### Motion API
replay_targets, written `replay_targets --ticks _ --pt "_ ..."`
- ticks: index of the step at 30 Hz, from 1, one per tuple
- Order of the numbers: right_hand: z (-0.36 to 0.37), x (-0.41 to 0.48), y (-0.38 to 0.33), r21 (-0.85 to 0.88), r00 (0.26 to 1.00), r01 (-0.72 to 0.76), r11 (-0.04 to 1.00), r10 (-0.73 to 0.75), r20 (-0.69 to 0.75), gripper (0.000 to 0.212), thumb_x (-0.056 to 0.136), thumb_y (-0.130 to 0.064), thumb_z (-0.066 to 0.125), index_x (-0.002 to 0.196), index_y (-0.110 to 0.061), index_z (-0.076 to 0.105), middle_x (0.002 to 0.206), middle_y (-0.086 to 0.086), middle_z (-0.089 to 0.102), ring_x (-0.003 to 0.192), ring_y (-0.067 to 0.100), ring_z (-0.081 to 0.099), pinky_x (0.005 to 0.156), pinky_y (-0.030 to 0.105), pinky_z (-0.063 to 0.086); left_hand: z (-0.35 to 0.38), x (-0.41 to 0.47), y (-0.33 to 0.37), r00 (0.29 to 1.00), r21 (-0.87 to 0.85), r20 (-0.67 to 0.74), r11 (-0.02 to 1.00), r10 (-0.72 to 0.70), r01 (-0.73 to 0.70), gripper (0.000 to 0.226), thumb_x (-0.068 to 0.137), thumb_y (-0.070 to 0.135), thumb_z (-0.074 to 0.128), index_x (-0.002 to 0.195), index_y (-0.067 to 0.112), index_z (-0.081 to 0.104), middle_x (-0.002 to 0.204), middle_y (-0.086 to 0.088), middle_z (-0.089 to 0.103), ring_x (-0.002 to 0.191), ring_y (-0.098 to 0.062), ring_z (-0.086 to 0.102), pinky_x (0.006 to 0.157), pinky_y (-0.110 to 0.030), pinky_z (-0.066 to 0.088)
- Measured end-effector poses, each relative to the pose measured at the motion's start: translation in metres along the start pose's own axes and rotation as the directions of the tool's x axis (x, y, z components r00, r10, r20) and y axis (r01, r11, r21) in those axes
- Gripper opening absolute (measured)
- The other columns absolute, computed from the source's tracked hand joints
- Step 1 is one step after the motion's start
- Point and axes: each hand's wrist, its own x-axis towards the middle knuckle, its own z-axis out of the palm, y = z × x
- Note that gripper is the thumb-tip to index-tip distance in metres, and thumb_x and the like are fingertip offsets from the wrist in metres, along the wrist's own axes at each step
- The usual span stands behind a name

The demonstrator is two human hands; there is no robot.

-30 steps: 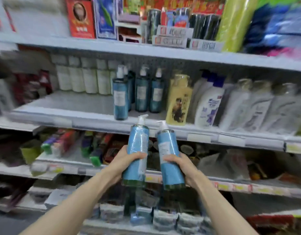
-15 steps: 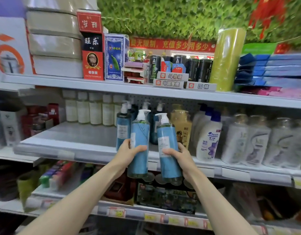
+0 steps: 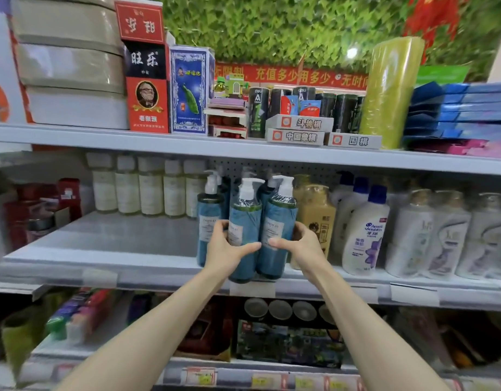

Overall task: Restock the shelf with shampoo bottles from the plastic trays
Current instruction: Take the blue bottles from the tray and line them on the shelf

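I hold two blue shampoo pump bottles upright, side by side, at the front edge of the middle shelf (image 3: 102, 249). My left hand (image 3: 225, 248) grips the left bottle (image 3: 245, 221) around its lower half. My right hand (image 3: 298, 244) grips the right bottle (image 3: 277, 221) the same way. Their bases hang level with the shelf's front lip. Another blue pump bottle (image 3: 208, 221) of the same kind stands on the shelf just left of them, with more behind it. No plastic tray is in view.
A yellow bottle (image 3: 317, 215) stands close on the right, then white shampoo bottles (image 3: 365, 235) and clear wrapped ones (image 3: 441, 235). Cream bottles (image 3: 139, 190) line the back left. The upper shelf (image 3: 187, 145) overhangs the pump heads. Bare shelf surface lies left of the blue bottles.
Both hands have lifted the two bottles from below the shelf up and forward to its front edge, beside the standing blue bottles. The camera has tilted up.
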Motion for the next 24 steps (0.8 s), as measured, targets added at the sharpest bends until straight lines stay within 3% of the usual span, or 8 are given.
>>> replay_targets --ticks 4,9,13,19,24 --pt "0.001 0.014 0.006 0.009 1.000 0.006 1.000 -0.005 -0.025 0.064 0.073 -0.001 0.079 0.129 -0.009 0.050 0.118 0.004 0.065 0.096 0.007 0.061 0.072 0.020 0.049 0.007 0.012 -0.008 0.999 0.017 -0.040 1.000 0.008 -0.007 0.070 0.062 0.014 0.089 0.114 0.016 0.042 0.113 0.001 0.059 0.105 -0.013 0.057 0.087 -0.026 0.046" --pt "0.004 0.031 0.014 0.011 1.000 0.010 1.000 -0.010 -0.019 0.062 0.074 0.001 0.077 0.129 -0.008 0.049 0.115 0.002 0.064 0.096 0.006 0.061 0.074 0.020 0.050 0.018 0.029 -0.015 0.996 0.083 -0.081 0.996 0.033 -0.026 0.077 0.056 0.024 0.092 0.115 0.021 0.042 0.115 0.000 0.061 0.107 -0.016 0.059 0.095 -0.039 0.050" --pt "0.004 0.040 0.019 0.036 1.000 0.001 0.999 0.000 -0.008 0.055 0.075 0.003 0.076 0.121 -0.013 0.050 0.106 -0.003 0.064 0.091 0.000 0.059 0.070 0.017 0.048 0.023 0.035 -0.017 0.995 0.093 -0.102 0.996 0.018 -0.008 0.077 0.059 0.024 0.090 0.119 0.019 0.043 0.119 -0.001 0.062 0.109 -0.017 0.058 0.096 -0.039 0.049" --pt "0.004 0.052 0.032 0.040 0.999 -0.040 0.998 0.041 -0.016 0.062 0.075 0.002 0.076 0.128 -0.010 0.047 0.114 0.004 0.064 0.098 0.013 0.062 0.087 0.032 0.049 0.028 0.044 -0.019 0.993 0.113 -0.121 0.994 0.007 0.007 0.076 0.061 0.024 0.089 0.121 0.016 0.042 0.120 -0.003 0.062 0.111 -0.020 0.058 0.095 -0.039 0.049" --pt "0.007 0.056 0.037 0.030 0.999 -0.042 0.999 0.042 -0.008 0.060 0.077 0.000 0.076 0.129 -0.010 0.048 0.111 0.002 0.065 0.102 0.017 0.062 0.090 0.035 0.050 0.031 0.045 -0.026 0.990 0.131 -0.140 0.991 -0.016 0.035 0.077 0.063 0.026 0.088 0.123 0.015 0.042 0.121 -0.003 0.060 0.112 -0.020 0.057 0.096 -0.038 0.049"
